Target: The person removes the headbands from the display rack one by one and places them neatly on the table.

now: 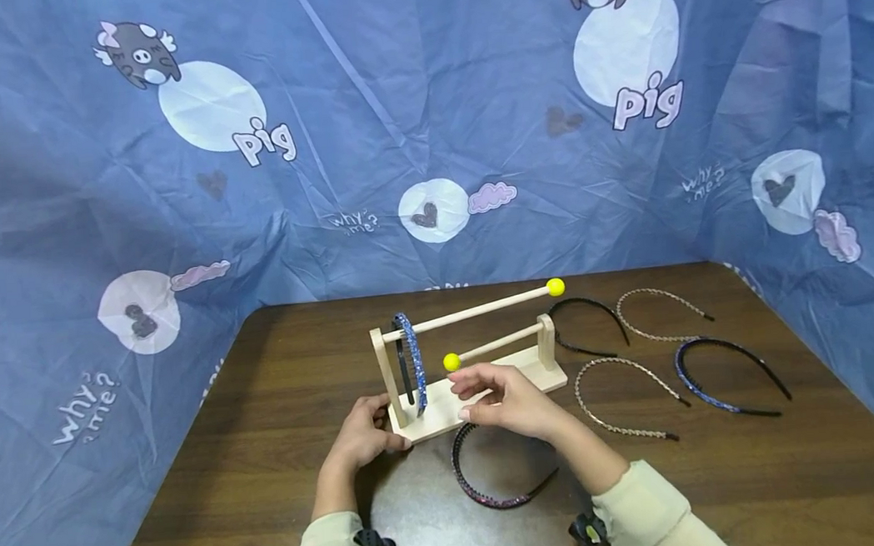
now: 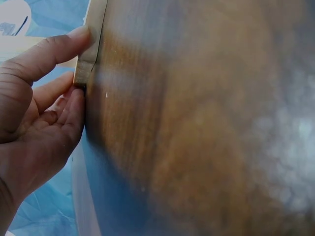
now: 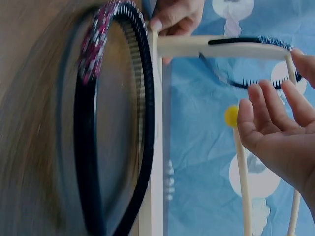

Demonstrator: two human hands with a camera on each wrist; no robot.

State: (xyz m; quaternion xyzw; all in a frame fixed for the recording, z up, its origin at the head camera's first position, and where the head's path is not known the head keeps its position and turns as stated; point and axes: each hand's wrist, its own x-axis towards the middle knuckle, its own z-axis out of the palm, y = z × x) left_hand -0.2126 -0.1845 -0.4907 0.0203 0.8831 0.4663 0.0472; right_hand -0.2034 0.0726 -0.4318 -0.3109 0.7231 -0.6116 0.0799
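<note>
A pale wooden headband stand [image 1: 436, 408] has two rods, each tipped with a yellow ball. My left hand [image 1: 362, 435] holds the left end of its base, the thumb [image 2: 74, 42] on one face and the fingers curled at the edge. Over the upper rod, close to the left post, hangs a blue glittery headband [image 1: 415, 359]. My right hand [image 1: 506, 396] hovers in front of the lower rod's yellow ball [image 1: 452, 362], fingers loosely bent and holding nothing. Below it lies a black headband with pink and silver glitter [image 1: 488, 497], large in the right wrist view.
On the right of the brown table [image 1: 270, 484] lie a black headband [image 1: 589, 300], two beaded light headbands [image 1: 652, 291] [image 1: 619, 429], and another blue glittery headband [image 1: 716, 406]. A blue printed cloth [image 1: 365, 85] hangs behind the table.
</note>
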